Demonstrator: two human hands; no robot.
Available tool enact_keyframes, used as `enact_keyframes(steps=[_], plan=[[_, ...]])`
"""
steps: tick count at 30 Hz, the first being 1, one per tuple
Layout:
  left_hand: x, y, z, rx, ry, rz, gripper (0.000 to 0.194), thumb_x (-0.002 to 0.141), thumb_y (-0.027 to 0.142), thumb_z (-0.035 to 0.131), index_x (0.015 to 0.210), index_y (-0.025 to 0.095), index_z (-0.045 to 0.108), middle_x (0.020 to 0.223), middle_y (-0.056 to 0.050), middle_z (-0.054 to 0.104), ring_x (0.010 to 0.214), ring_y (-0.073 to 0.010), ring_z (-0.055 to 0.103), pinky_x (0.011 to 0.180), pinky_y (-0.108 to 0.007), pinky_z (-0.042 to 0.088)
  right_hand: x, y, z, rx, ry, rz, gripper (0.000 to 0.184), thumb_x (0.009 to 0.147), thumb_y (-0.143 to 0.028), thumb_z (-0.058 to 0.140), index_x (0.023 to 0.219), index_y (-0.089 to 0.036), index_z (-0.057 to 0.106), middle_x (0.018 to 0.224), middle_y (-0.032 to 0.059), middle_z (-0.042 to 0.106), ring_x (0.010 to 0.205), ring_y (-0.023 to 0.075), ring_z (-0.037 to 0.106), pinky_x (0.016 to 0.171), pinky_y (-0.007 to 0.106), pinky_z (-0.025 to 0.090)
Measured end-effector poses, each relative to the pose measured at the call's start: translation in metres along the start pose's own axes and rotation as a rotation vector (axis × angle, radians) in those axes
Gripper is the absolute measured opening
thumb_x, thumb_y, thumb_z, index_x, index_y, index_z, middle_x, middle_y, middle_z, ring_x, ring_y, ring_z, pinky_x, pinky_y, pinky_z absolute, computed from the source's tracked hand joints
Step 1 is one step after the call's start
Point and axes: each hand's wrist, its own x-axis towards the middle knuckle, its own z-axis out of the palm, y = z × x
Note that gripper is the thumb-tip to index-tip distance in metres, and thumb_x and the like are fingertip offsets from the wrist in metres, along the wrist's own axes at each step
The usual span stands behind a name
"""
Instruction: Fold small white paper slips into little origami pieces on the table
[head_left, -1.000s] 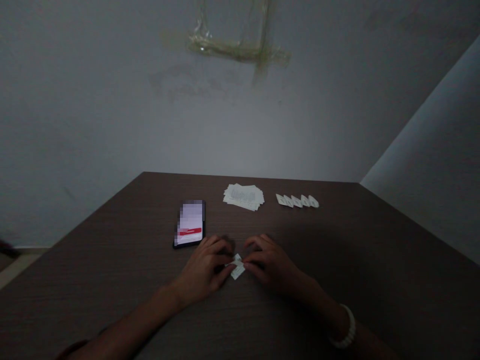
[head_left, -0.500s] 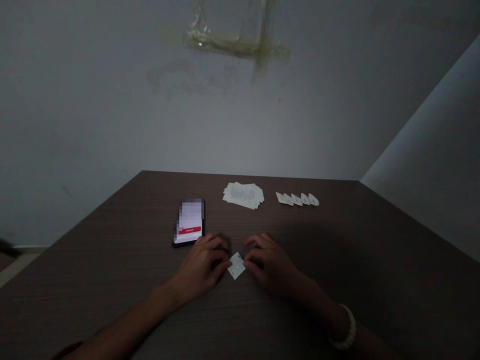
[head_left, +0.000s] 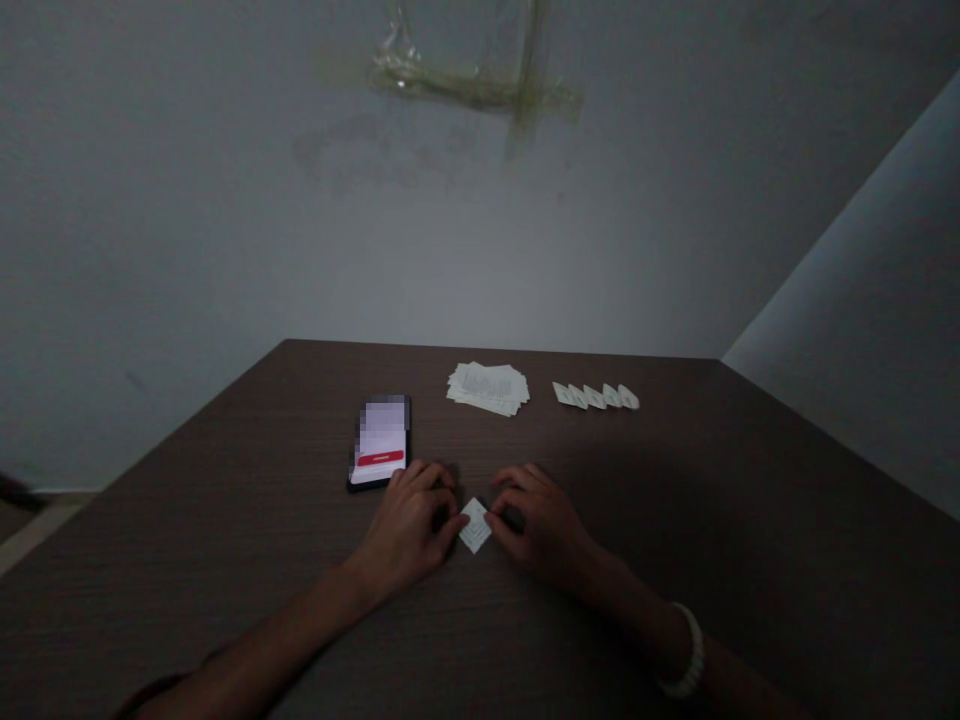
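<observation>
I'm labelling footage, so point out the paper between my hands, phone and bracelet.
Diamond-shaped paper (head_left: 475,527), head view: middle of face.
Phone (head_left: 381,438), head view: lit screen.
Bracelet (head_left: 698,648), head view: right curve.

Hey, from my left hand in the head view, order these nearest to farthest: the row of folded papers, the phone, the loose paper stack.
1. Phone: just beyond the left hand, slightly to its left.
2. Loose paper stack: farther forward, to the hand's right.
3. Row of folded papers: right of the stack.
</observation>
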Motion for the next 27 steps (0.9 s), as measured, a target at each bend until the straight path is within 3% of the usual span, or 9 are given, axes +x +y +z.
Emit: enact_keyframes(steps=[7,15,20,27], plan=[[0.0011,-0.0020,0.0002,0.013,0.015,-0.014,0.008,0.083,0.028,0.066,0.082,0.020,0.067,0.099,-0.005,0.061,0.097,-0.0249,0.049,0.081,-0.040,0.037,0.0008,0.0047,0.0044,0.007,0.017,-0.001,0.005,0.081,-0.019,0.068,0.080,-0.018,0.063,0.101,0.0063,0.062,0.095,0.0199,0.055,0.086,0.035,0.044],[0.0018,-0.0005,-0.0003,0.001,0.034,0.005,0.009,0.082,0.019,0.059,0.080,0.020,0.068,0.098,-0.006,0.060,0.097,-0.0255,0.050,0.082,-0.042,0.039,0.0034,0.0043,0.0038,0.013,-0.005,0.047,0.003,0.080,-0.019,0.069,0.080,-0.019,0.066,0.100,0.0055,0.061,0.094,0.0196,0.055,0.085,0.035,0.043],[0.0024,0.0023,-0.0024,-0.022,0.041,-0.024,0.007,0.080,0.015,0.059,0.082,0.019,0.065,0.096,-0.006,0.060,0.094,-0.0253,0.050,0.079,-0.041,0.040,0.0074,0.0001,-0.0002,0.011,-0.045,0.068,0.010,0.078,-0.016,0.069,0.085,-0.019,0.063,0.098,0.0049,0.061,0.091,0.0196,0.055,0.083,0.034,0.044],[0.0004,0.0011,-0.0036,-0.050,0.021,-0.046,0.012,0.078,0.011,0.060,0.084,0.021,0.066,0.097,-0.005,0.059,0.097,-0.0263,0.049,0.081,-0.041,0.038,0.0066,-0.0026,-0.0001,-0.051,-0.102,-0.055,0.016,0.083,-0.013,0.062,0.092,-0.024,0.070,0.103,0.0051,0.060,0.094,0.0202,0.052,0.083,0.036,0.040]])
